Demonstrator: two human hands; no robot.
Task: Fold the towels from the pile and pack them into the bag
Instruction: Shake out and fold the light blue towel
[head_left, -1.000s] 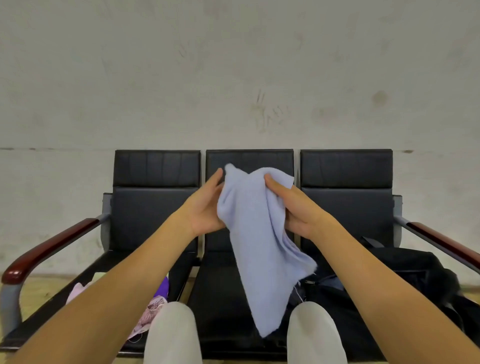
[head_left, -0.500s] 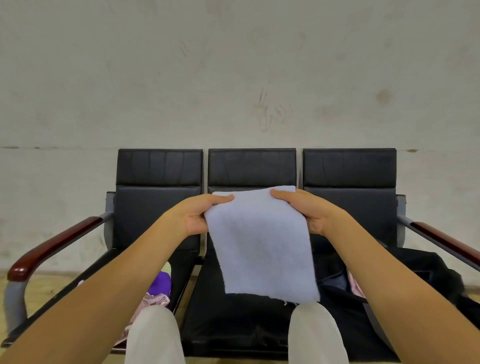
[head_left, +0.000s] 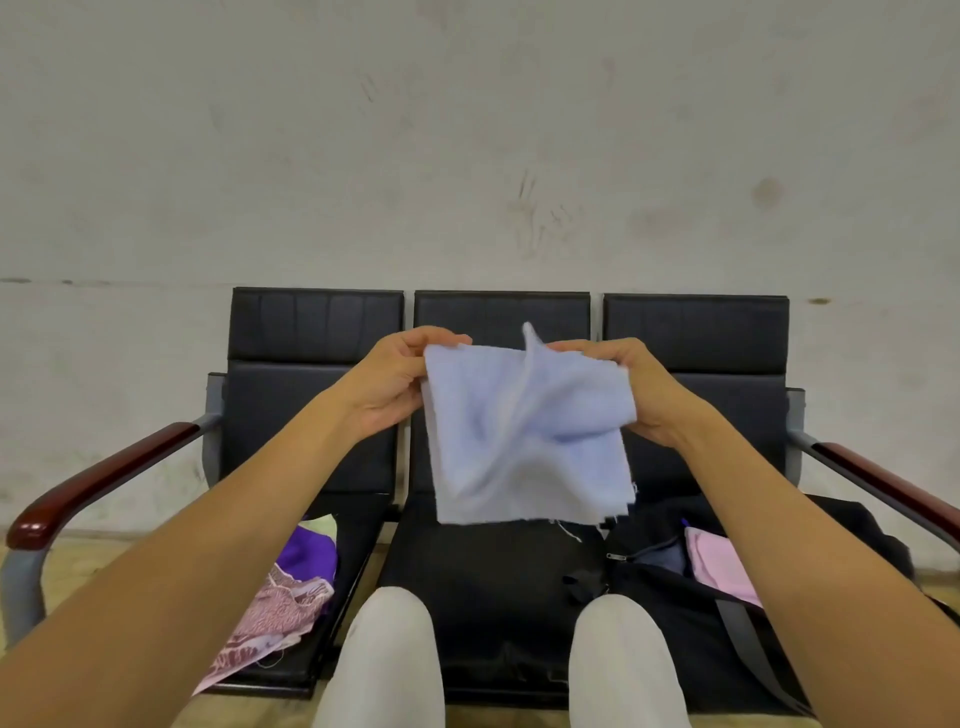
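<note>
Both hands pinch the top corners of the light blue towel (head_left: 524, 431) in the middle of the frame: left hand (head_left: 392, 387), right hand (head_left: 631, 387). The black bag (head_left: 675, 587) sits lower right.

Pale blue towel (head_left: 524, 441), black bag (head_left: 675, 587), pink towel (head_left: 719, 566), purple cloth (head_left: 306, 558), pink patterned cloth (head_left: 270, 618)

pile (head_left: 291, 587) on left seat, bag (head_left: 675, 582) right – towel (head_left: 524, 431) between (aloft)
</note>
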